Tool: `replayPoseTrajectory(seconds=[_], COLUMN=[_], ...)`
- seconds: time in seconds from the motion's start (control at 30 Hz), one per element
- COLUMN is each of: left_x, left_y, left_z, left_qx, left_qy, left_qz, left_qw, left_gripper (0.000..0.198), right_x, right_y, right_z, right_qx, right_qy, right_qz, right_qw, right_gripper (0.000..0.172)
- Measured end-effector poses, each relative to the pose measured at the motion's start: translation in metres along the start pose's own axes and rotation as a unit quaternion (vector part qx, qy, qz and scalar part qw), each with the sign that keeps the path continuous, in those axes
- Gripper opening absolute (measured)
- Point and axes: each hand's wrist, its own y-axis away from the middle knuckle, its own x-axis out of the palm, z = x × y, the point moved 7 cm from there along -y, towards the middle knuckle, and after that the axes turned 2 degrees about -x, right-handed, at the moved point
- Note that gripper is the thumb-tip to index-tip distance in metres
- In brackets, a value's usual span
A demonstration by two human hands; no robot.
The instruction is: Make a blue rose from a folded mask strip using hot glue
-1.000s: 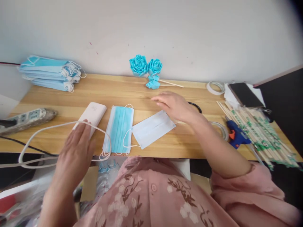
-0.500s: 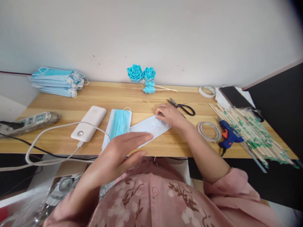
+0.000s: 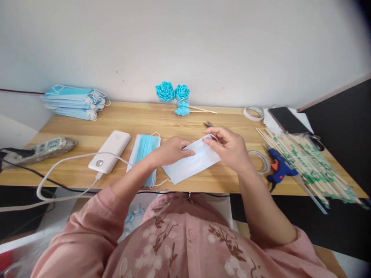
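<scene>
A face mask (image 3: 193, 164), pale side up, is held slightly raised over the front middle of the wooden table. My left hand (image 3: 174, 151) grips its upper left edge, thumb on top. At its upper right corner my right hand (image 3: 227, 146) pinches the edge between thumb and fingers, near the ear loop. One loop hangs from the lower left corner. A blue pleated mask (image 3: 145, 148) lies flat just left of it. Behind my right hand only the tips of the scissors (image 3: 208, 124) show.
Blue mask flowers (image 3: 165, 91) stand at the back; stacked masks (image 3: 69, 101) lie back left. A power bank (image 3: 109, 151) and power strip (image 3: 40, 151) are left. Tape (image 3: 261, 161), a glue gun (image 3: 279, 166), wrapped sticks (image 3: 313, 166) and a phone (image 3: 287, 119) are right.
My left hand has moved up and right onto the mask and closed on it. The mask has shifted right and lifted a little, and my right hand now covers most of the scissors.
</scene>
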Motion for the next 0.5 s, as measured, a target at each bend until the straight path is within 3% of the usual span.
replayPoseTrajectory(seconds=[0.1,0.27,0.4,0.5], left_x=[0.002,0.007,0.011,0.012], left_y=[-0.004,-0.012,-0.021,-0.029], left_z=[0.014,0.03,0.048,0.065], left_qx=[-0.042,-0.098,-0.111,-0.11], left_qy=[0.105,0.301,0.375,0.417], left_qz=[0.028,0.001,-0.037,-0.053], left_qw=[0.993,0.948,0.92,0.901], left_gripper=[0.026,0.043,0.052,0.054], right_x=[0.0,0.019,0.038,0.033], right_y=[0.004,0.005,0.005,0.0], right_z=[-0.022,-0.039,-0.045,-0.052], right_qx=[0.05,0.094,0.104,0.113], right_qy=[-0.111,-0.205,-0.225,-0.182], right_qz=[-0.023,0.003,0.023,0.026], right_qw=[0.992,0.974,0.968,0.976], right_gripper=[0.05,0.076,0.078,0.071])
